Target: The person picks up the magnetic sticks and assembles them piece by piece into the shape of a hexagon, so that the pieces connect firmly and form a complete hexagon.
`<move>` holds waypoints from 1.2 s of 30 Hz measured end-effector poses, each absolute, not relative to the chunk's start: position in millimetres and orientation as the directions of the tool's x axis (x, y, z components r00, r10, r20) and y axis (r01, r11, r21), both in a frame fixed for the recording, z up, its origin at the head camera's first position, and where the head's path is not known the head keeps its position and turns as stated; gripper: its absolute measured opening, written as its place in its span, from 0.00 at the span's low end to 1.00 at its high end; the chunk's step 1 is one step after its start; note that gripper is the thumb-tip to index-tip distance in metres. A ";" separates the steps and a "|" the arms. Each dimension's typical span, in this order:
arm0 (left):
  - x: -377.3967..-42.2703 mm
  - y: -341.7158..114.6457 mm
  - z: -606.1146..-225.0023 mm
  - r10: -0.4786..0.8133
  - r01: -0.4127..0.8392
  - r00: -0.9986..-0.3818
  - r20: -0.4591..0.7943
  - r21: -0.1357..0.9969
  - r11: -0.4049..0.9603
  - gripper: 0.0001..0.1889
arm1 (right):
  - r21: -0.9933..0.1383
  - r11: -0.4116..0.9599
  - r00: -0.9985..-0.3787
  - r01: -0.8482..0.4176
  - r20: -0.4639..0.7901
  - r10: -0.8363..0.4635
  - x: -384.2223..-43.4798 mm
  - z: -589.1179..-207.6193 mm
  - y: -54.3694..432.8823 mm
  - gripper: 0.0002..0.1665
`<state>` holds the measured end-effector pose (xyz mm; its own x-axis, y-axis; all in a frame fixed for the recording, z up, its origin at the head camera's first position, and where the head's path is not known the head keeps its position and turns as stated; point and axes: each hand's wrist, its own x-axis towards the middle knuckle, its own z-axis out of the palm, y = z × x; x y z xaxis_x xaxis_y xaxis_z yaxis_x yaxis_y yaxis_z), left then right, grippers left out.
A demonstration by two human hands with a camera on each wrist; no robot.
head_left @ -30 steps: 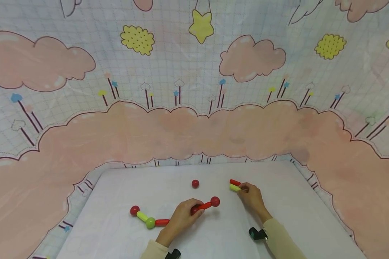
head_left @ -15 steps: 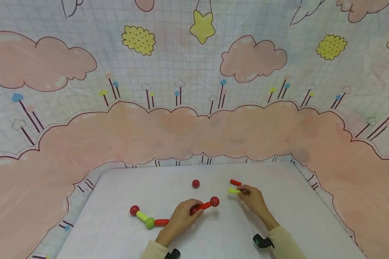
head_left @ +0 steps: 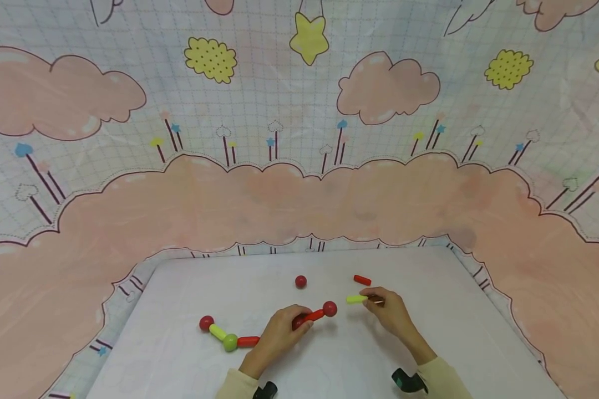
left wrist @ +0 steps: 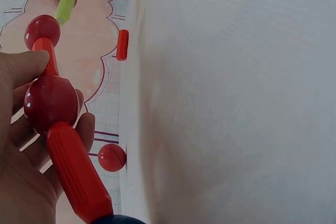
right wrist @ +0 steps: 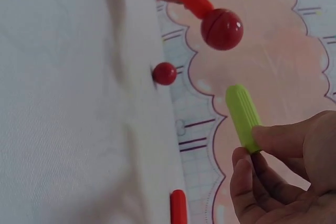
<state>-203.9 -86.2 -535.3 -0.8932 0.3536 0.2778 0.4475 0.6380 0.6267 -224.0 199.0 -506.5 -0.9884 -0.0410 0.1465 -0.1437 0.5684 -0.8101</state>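
Note:
My left hand (head_left: 279, 335) grips a joined chain of toy building rods and balls, its thumb on a short red rod (left wrist: 51, 59) and its fingers about a red ball (left wrist: 51, 103). Another red ball (head_left: 330, 308) caps the chain's right end. Leftward the chain runs through a red rod (head_left: 248, 342), a green ball (head_left: 230, 342) and a yellow-green rod to a red ball (head_left: 207, 323); my hand hides part of it. Between thumb and fingertips, my right hand (head_left: 391, 315) pinches a loose yellow-green rod (right wrist: 243, 118), pointing left toward the capping ball, with a gap between them.
A loose red ball (head_left: 301, 281) lies on the white tabletop (head_left: 219, 288) beyond my left hand. Beyond my right hand is a loose red rod (head_left: 362, 280). Behind the table hangs a patterned cloth (head_left: 299, 205) with clouds and stars.
My right hand has drawn the yellow-green rod away from beside the loose red rod, moving it left and nearer to me. The left hand has stayed in place with the chain.

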 end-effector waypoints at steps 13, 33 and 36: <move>-202.9 -85.3 -534.5 0.350 0.454 -0.890 0.291 0.609 0.650 0.12 | -0.823 0.519 -0.973 -0.230 0.211 -0.096 -215.7 -500.8 188.1 0.15; -205.0 -90.8 -528.2 0.317 0.383 -0.922 0.224 0.649 0.657 0.15 | -0.864 0.486 -0.990 -0.132 0.094 -0.102 -226.6 -509.5 177.5 0.13; -205.2 -99.3 -524.0 0.301 0.372 -0.927 0.225 0.653 0.659 0.15 | -0.871 0.479 -0.994 -0.107 0.076 -0.083 -233.6 -514.6 179.9 0.13</move>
